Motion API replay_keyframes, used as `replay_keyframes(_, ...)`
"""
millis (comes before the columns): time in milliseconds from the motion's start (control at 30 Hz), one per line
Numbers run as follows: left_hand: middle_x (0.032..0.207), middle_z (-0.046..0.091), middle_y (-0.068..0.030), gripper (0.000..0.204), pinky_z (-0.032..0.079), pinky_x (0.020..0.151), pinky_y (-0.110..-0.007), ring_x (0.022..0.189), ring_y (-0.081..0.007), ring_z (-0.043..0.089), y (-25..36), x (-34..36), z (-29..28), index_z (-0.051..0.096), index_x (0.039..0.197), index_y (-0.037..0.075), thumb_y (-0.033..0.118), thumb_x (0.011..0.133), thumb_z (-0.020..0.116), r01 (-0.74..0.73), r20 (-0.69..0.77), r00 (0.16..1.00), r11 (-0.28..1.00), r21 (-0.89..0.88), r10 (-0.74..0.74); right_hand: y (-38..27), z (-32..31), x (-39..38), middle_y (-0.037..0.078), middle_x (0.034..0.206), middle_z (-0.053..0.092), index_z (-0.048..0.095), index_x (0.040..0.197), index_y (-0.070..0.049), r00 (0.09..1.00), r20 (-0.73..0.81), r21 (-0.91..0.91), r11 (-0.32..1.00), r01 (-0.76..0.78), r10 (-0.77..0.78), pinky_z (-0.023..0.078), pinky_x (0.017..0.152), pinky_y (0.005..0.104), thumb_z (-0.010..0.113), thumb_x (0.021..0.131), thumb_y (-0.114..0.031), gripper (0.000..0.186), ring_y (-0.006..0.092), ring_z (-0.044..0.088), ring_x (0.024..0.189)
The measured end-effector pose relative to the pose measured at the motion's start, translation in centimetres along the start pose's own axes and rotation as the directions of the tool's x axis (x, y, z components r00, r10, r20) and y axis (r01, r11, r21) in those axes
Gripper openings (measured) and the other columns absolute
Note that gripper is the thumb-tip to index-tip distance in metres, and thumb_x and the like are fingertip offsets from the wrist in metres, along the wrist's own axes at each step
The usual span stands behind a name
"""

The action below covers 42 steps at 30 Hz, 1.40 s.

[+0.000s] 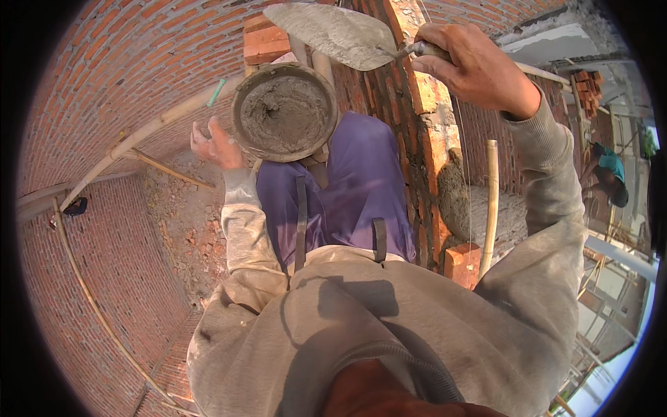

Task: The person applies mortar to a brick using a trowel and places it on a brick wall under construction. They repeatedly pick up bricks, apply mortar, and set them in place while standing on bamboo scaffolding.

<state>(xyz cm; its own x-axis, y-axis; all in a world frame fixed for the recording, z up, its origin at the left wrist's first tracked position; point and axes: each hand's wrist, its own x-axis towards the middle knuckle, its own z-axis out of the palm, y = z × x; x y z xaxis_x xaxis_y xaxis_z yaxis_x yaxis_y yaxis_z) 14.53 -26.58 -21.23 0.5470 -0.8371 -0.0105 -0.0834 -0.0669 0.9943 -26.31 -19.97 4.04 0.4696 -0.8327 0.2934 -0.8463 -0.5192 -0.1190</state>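
Observation:
In my right hand (479, 66) is the wooden handle of a trowel (337, 35), raised over the brick wall (427, 97) on my right. Wet grey mortar coats its broad pointed blade, which points left beyond the bucket. A round bucket (240, 132) of grey mortar (288, 115) stands before my knees, with a hollow scooped in its surface. Beside the bucket's left side is my left hand (217, 144), empty, its fingers loosely apart. The wall's top runs away from me along my right leg, with mortar smeared down its side.
Red bricks (265, 38) lie stacked behind the bucket. A bamboo pole (163, 121) crosses on the left above rubble (187, 215). An upright bamboo pole (490, 201) and a taut string (464, 146) stand right of the wall. Another person (608, 174) is far right.

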Motion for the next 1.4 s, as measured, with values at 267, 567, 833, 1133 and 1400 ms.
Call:
replay_keyframes(267, 0.115, 0.066, -0.0122, 0.035, 0.05, 0.09, -0.04, 0.097, -0.0243, 0.061, -14.0, 0.2, 1.7, 0.066, 0.12, -0.005, 0.025, 0.101, 0.062, 0.433, 0.075, 0.901, 0.868, -0.245, -0.428, -11.9, 25.7, 11.4, 0.003, 0.073, 0.072, 0.079, 0.074, -0.015, 0.856, 0.511, -0.58, 0.765, 0.282, 0.072, 0.049, 0.056, 0.0457, 0.076, 0.085, -0.016, 0.012, 0.0273, 0.075, 0.077)
replay_keyframes(567, 0.142, 0.062, -0.0214, 0.047, 0.044, 0.112, -0.047, 0.129, -0.0359, 0.058, -14.5, -0.2, 1.4, 0.069, 0.13, -0.007, 0.03, 0.105, 0.055, 0.186, -0.046, 0.982, 0.975, 0.125, -0.182, -12.7, 20.7, 6.1, 0.01, 0.087, 0.075, 0.08, 0.091, -0.011, 0.885, 0.441, -0.281, 0.959, -0.02, 0.148, 0.059, 0.073, 0.0514, 0.077, 0.083, -0.017, 0.009, 0.0298, 0.078, 0.089)
replay_keyframes(833, 0.157, 0.054, -0.0223, 0.051, 0.04, 0.12, -0.053, 0.147, -0.0391, 0.05, -13.3, 0.1, 1.0, 0.071, 0.137, -0.003, 0.033, 0.108, 0.05, 0.117, -0.077, 0.992, 0.931, 0.345, -0.096, -10.9, 23.4, 7.9, 0.017, 0.099, 0.078, 0.075, 0.095, -0.008, 0.82, 0.517, -0.292, 0.951, -0.1, 0.245, 0.062, 0.079, 0.0469, 0.067, 0.088, -0.014, 0.012, 0.0344, 0.079, 0.091)
replay_keyframes(1133, 0.161, 0.048, -0.021, 0.048, 0.04, 0.12, -0.053, 0.149, -0.038, 0.046, -11.6, 0.0, 1.8, 0.07, 0.139, 0.0, 0.029, 0.11, 0.047, 0.12, -0.117, 0.991, 0.861, 0.494, -0.071, -14.9, 30.2, 5.5, 0.023, 0.11, 0.079, 0.079, 0.108, -0.004, 0.686, 0.611, -0.079, 0.893, -0.444, 0.395, 0.06, 0.095, 0.0498, 0.074, 0.081, -0.02, 0.032, 0.0414, 0.077, 0.108)
replay_keyframes(1400, 0.164, 0.044, -0.0217, 0.049, 0.043, 0.118, -0.053, 0.148, -0.0393, 0.047, -12.0, -0.5, 1.1, 0.068, 0.141, -0.001, 0.03, 0.11, 0.047, 0.115, -0.104, 0.992, 0.867, 0.485, -0.073, -10.8, 29.4, 1.7, 0.029, 0.12, 0.076, 0.075, 0.121, 0.003, 0.434, 0.633, -0.012, 0.568, -0.823, 0.641, 0.056, 0.105, 0.0503, 0.07, 0.082, -0.028, 0.05, 0.044, 0.073, 0.117)
